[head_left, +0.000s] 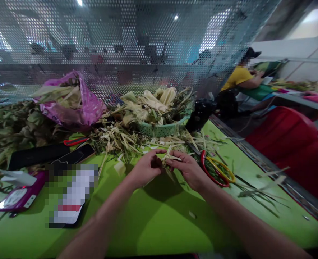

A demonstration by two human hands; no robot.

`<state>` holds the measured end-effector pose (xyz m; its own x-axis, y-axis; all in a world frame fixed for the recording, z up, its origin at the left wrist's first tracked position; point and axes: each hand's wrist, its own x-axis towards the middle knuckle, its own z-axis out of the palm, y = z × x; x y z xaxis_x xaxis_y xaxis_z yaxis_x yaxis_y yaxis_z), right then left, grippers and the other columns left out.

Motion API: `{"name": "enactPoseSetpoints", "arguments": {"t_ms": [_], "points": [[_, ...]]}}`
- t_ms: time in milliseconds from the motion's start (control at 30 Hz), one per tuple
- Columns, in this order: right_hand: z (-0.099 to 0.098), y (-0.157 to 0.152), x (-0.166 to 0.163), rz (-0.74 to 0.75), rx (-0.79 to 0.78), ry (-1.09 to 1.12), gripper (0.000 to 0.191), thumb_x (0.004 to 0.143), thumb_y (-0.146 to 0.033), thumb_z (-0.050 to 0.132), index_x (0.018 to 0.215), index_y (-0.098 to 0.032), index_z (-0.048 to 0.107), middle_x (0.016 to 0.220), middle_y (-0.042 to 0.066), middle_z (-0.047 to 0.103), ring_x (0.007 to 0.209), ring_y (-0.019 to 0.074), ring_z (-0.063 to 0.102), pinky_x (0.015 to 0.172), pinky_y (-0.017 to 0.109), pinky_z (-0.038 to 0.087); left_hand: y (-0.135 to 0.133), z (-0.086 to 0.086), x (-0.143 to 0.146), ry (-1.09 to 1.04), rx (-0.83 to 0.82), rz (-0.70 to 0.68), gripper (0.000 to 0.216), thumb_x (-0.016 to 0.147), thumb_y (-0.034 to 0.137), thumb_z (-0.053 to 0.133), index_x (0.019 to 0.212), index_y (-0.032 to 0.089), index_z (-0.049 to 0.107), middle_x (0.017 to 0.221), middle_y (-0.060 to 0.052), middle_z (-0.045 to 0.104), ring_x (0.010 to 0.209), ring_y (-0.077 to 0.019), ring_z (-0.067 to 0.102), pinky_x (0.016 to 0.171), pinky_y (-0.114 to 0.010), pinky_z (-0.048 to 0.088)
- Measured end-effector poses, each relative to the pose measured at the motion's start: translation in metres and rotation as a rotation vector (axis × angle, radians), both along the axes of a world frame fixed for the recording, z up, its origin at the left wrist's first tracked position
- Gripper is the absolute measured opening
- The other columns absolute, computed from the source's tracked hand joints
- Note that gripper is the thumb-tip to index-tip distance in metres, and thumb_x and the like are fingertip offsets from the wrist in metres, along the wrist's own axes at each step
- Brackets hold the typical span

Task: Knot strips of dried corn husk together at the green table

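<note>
My left hand (145,169) and my right hand (187,169) meet above the green table (153,219), both pinching one small bundle of pale dried leaf strips (167,158). The fingers of each hand are closed on it. Just right of my right hand lie scissors with red and yellow handles (218,169). A heap of leaf trimmings (121,140) lies right behind the hands.
A green basket (161,128) piled with husks stands behind. A pink plastic bag (72,104) of leaves sits at the back left, beside leafy stalks (10,126). Phones (53,154) and a purple device (18,196) lie left. Another person (242,81) sits far right. A perforated screen (121,46) closes the back.
</note>
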<state>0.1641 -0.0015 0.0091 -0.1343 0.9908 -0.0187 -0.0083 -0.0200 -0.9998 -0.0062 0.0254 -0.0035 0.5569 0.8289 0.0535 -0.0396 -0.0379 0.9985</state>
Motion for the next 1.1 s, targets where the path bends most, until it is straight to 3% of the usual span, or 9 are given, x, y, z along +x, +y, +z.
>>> {"name": "enactPoseSetpoints", "arguments": {"t_ms": [133,233,333,567,700,867,1100], "points": [[-0.001,0.001,0.002,-0.002,0.005,-0.059,0.023,0.073,-0.037,0.072,0.075,-0.018,0.06,0.067,-0.003,0.05,0.062,0.0111,0.044,0.059,0.024,0.035,-0.001,0.002,-0.004,-0.02,0.003,-0.024,0.056,0.068,0.006,0.06,0.122,0.016,0.051,0.096,-0.006,0.061,0.088,-0.0168,0.057,0.08,-0.03,0.044],[-0.003,0.002,0.002,-0.002,0.067,-0.124,0.027,0.071,-0.04,0.073,0.074,-0.017,0.059,0.069,-0.002,0.052,0.066,0.0122,0.046,0.061,0.025,0.036,-0.003,0.007,-0.006,-0.067,-0.05,-0.014,0.04,0.074,0.018,0.064,0.114,0.016,0.057,0.106,-0.008,0.061,0.097,-0.0182,0.056,0.086,-0.031,0.044],[-0.005,0.003,0.003,-0.006,0.093,-0.134,0.03,0.069,-0.043,0.073,0.076,-0.017,0.06,0.07,-0.001,0.055,0.066,0.0132,0.048,0.061,0.025,0.038,-0.004,0.008,-0.004,-0.092,-0.063,0.052,0.03,0.077,0.026,0.065,0.105,0.016,0.06,0.101,-0.007,0.063,0.094,-0.017,0.057,0.086,-0.031,0.043],[-0.007,0.003,0.004,-0.114,0.136,-0.238,0.033,0.068,-0.04,0.075,0.088,-0.019,0.059,0.075,0.0,0.06,0.068,0.0153,0.054,0.062,0.027,0.044,-0.001,0.002,0.001,-0.086,-0.082,0.144,0.014,0.078,0.025,0.064,0.089,0.016,0.061,0.083,-0.001,0.061,0.078,-0.0126,0.055,0.077,-0.026,0.042],[-0.002,0.002,0.004,-0.159,0.327,-0.338,0.029,0.074,-0.036,0.072,0.097,-0.022,0.061,0.096,0.005,0.061,0.076,0.0164,0.056,0.068,0.03,0.047,-0.001,0.005,0.0,-0.042,-0.071,0.19,0.01,0.08,0.022,0.06,0.087,0.015,0.059,0.079,0.0,0.057,0.073,-0.0106,0.051,0.072,-0.024,0.041],[0.004,0.001,0.004,-0.201,0.569,-0.503,0.007,0.078,-0.029,0.069,0.08,-0.022,0.067,0.097,0.006,0.057,0.098,0.0222,0.053,0.086,0.037,0.043,-0.003,0.007,0.0,0.016,-0.06,0.206,0.007,0.08,0.02,0.057,0.085,0.015,0.056,0.078,-0.001,0.056,0.071,-0.0109,0.05,0.069,-0.025,0.04],[0.003,-0.003,0.004,-0.203,0.538,-0.522,0.005,0.082,-0.025,0.064,0.084,-0.022,0.068,0.085,0.004,0.057,0.083,0.0199,0.055,0.07,0.033,0.046,-0.004,0.008,0.002,0.066,0.072,0.203,0.009,0.08,0.02,0.056,0.088,0.016,0.058,0.082,-0.002,0.058,0.076,-0.0132,0.052,0.073,-0.026,0.041]]}}
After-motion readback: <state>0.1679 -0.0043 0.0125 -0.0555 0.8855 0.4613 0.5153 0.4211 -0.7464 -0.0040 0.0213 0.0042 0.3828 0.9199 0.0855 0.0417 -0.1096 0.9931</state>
